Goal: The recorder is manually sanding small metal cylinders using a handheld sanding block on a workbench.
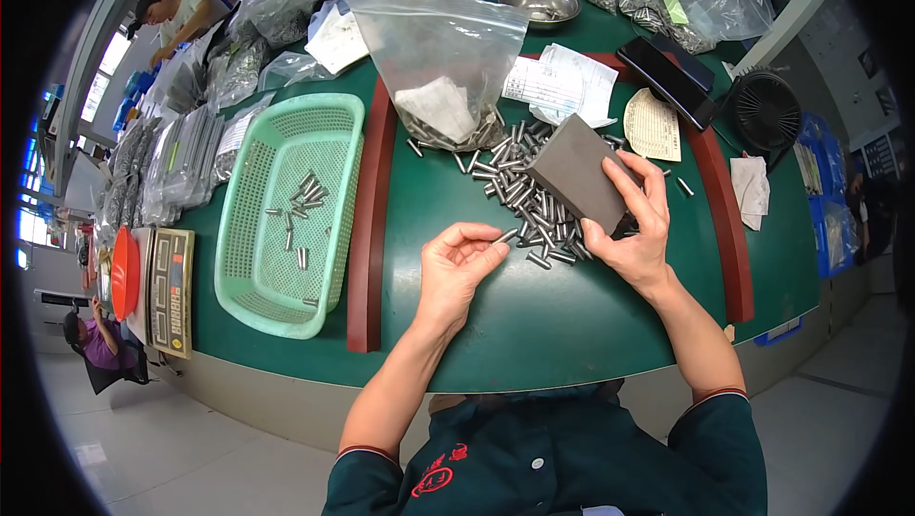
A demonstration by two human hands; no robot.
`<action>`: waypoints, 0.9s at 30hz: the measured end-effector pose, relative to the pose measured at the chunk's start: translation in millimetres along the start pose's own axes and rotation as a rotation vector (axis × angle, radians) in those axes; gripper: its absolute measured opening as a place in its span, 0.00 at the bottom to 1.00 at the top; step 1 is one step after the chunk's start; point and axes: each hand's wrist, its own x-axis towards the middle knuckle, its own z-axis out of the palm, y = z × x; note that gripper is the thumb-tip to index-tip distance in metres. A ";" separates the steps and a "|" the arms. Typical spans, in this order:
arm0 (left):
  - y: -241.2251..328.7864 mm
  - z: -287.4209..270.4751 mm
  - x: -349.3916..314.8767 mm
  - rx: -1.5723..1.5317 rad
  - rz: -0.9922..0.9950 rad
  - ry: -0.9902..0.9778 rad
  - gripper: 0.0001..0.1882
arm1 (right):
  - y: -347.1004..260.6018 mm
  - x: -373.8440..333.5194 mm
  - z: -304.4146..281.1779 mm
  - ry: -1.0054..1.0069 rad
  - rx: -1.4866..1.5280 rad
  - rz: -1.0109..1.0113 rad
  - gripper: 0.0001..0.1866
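Observation:
My left hand (453,273) pinches a small metal pin (507,236) between thumb and fingertips, just above the green tabletop. My right hand (640,230) grips a dark grey-brown rectangular block (577,171), thumb at its near edge and fingers over its right side. The block is tilted over a heap of short, shiny metal pins (515,187) and hides part of it. To the left, a light green plastic basket (315,106) holds several similar pins (307,196) on its perforated bottom.
Dark red bars (365,278) border the work area. A clear plastic bag (434,49) stands behind the heap. Beyond lie a steel bowl (539,3), papers (562,82), a black phone (667,82) and a fan (765,108). A scale (172,292) sits left; two people are further off.

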 end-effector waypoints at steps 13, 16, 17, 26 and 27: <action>4.8 -6.6 1.9 -0.227 -0.277 -0.159 0.12 | -2.8 -0.3 0.0 -0.010 -0.007 -0.017 0.35; 4.7 -6.6 1.9 -0.221 -0.297 -0.171 0.12 | -4.5 -0.5 1.2 -0.025 0.000 -0.033 0.34; 3.5 -7.5 2.3 -0.230 -0.308 -0.183 0.12 | -5.4 -0.2 1.2 -0.031 0.004 -0.047 0.34; 1.4 -10.0 3.3 -0.260 -0.346 -0.227 0.13 | -6.6 -1.7 1.8 -0.044 0.015 -0.036 0.36; 1.2 -10.3 3.4 -0.265 -0.348 -0.237 0.13 | -6.6 -1.9 1.7 -0.043 0.015 -0.035 0.36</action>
